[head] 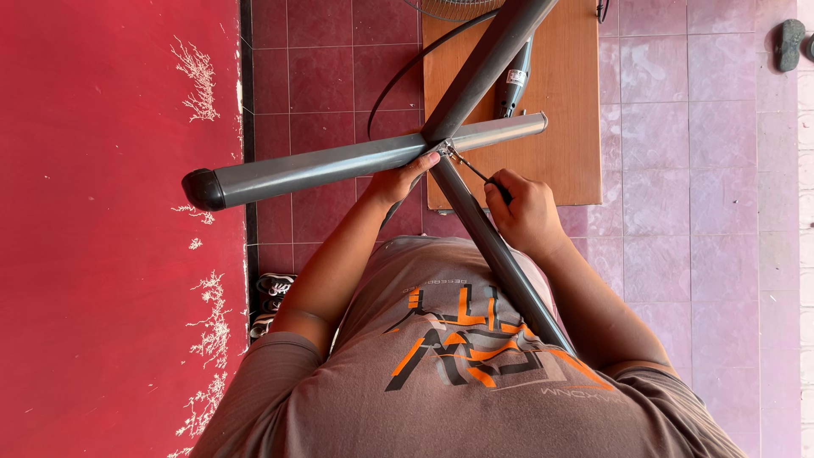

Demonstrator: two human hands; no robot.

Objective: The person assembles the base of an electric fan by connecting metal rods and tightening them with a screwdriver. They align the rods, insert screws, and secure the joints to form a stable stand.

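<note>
Pink tiled floor [695,170], red mat [110,254]; left hand [398,180] fingers grip grey cross-base [339,165], right hand [526,212] clamps screwdriver [475,172]

The crossed metal tubes [356,161] are dark grey, one ending in a black cap [202,188]. The wooden board [564,110] beneath is orange-brown. The floor tiles [695,170] are pale pinkish-lilac on the right and deep maroon [322,76] near the middle. The wall surface [110,229] is bright red with white scratchy marks. The shirt [441,373] is grey-brown with orange and black lettering.
</note>
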